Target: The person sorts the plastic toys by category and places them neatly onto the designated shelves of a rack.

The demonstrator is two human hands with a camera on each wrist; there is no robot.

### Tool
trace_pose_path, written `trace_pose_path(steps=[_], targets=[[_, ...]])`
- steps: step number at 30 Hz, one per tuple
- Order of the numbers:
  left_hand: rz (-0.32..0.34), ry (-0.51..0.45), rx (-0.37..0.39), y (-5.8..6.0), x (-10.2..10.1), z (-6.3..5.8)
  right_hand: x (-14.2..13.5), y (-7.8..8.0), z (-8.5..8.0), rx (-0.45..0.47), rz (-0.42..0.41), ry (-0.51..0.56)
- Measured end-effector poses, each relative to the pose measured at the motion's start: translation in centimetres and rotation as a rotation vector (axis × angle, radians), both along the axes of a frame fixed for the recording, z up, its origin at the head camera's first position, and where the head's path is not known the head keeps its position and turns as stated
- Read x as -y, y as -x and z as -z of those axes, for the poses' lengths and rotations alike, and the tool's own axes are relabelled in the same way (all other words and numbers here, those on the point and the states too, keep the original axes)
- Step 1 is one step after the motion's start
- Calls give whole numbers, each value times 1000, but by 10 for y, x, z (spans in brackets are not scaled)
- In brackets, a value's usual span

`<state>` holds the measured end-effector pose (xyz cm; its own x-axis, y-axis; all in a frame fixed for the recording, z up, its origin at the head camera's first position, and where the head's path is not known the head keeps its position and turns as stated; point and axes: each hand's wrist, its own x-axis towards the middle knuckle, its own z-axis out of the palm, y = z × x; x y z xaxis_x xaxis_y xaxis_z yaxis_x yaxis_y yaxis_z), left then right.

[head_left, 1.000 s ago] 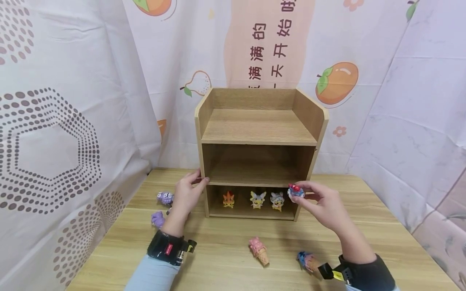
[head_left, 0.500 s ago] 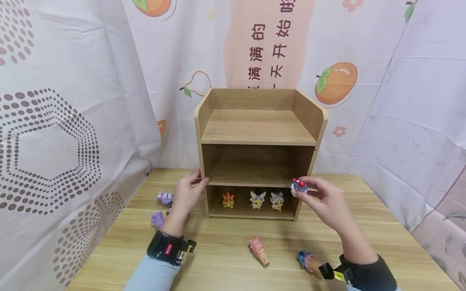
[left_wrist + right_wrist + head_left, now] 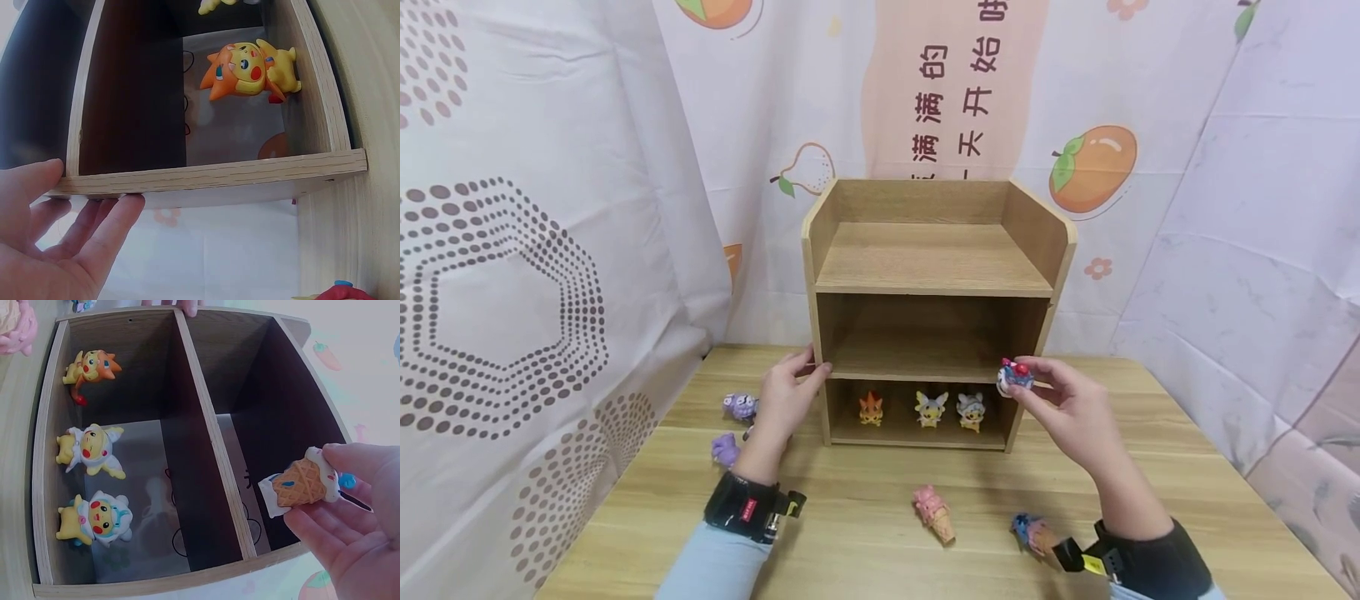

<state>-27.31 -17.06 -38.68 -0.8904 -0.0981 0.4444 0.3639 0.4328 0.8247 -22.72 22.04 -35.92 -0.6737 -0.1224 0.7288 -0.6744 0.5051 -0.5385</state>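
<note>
In the head view my right hand (image 3: 1071, 408) pinches a toy ice-cream waffle cup (image 3: 1015, 377) between thumb and fingers. It is at the right post of the wooden shelf unit (image 3: 934, 287), level with the middle board. The right wrist view shows the waffle cup's (image 3: 303, 484) white icing and blue bits, in front of the middle compartment. My left hand (image 3: 790, 392) grips the unit's left side panel, thumb on the front edge (image 3: 187, 177). An orange-hooded figurine (image 3: 871, 409), a white-eared one (image 3: 931, 410) and a grey-white-hooded one (image 3: 971, 412) stand in the bottom compartment.
On the wooden table (image 3: 850, 533) lie a pink ice-cream-cone toy (image 3: 934, 515) and a blue-pink cone toy (image 3: 1033, 535), partly behind the right wrist strap. Purple toys (image 3: 726, 450) lie beside the left forearm. A printed curtain (image 3: 737, 167) hangs behind the unit.
My right hand has risen slightly with the waffle cup, from beside the bottom compartment to the middle board's height. The left hand stays on the side panel.
</note>
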Motion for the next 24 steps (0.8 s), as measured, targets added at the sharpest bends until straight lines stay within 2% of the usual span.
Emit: trace_pose_path(steps=[6,13,24], targets=[[19,-15,15,-1,-1,-2,5,3,-8,26,18,-4],[21,-24,18,-1,0,-3,16,11,-21,0,55,-19],[21,-8,26,-2,0,-3,26,23,-31,-3,72,-32]])
